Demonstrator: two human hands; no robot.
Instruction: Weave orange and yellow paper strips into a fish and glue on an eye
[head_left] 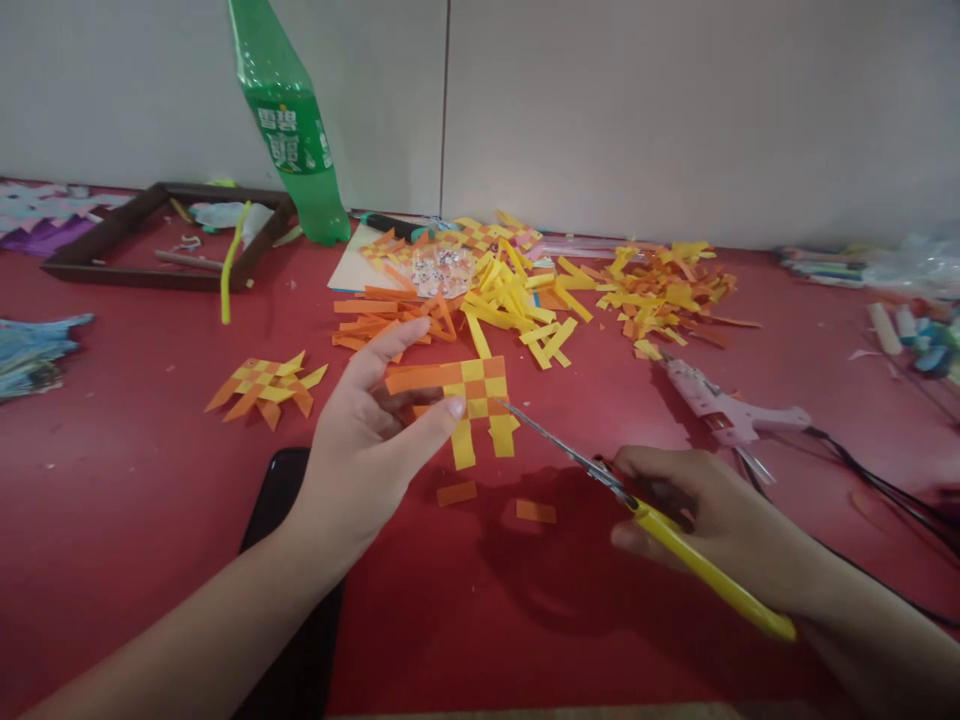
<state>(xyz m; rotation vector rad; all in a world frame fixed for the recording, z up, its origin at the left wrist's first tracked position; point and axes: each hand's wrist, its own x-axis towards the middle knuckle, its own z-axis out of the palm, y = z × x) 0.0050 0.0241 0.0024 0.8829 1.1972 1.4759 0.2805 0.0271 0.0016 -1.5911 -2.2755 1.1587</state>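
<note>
Between thumb and fingers, my left hand (360, 430) grips a woven piece of orange and yellow paper strips (477, 388), checkered in the middle with loose strip ends at the left and below. My right hand (697, 510) holds a pair of scissors with yellow handles (705, 570). The blade tips reach the right edge of the woven piece; I cannot tell whether they touch it. On the red table below lie two short orange paper offcuts, one (457, 493) nearer my left hand and one (535, 511) farther right. Another woven paper piece (262, 385) lies to the left.
Behind my hands are yellow strips (502, 290), orange strips (360, 310) and a pile of scraps (667, 290). A pink glue gun (731, 405) with a cord lies right. A green bottle (292, 130), a brown frame (135, 274) and a black phone (289, 660) are left.
</note>
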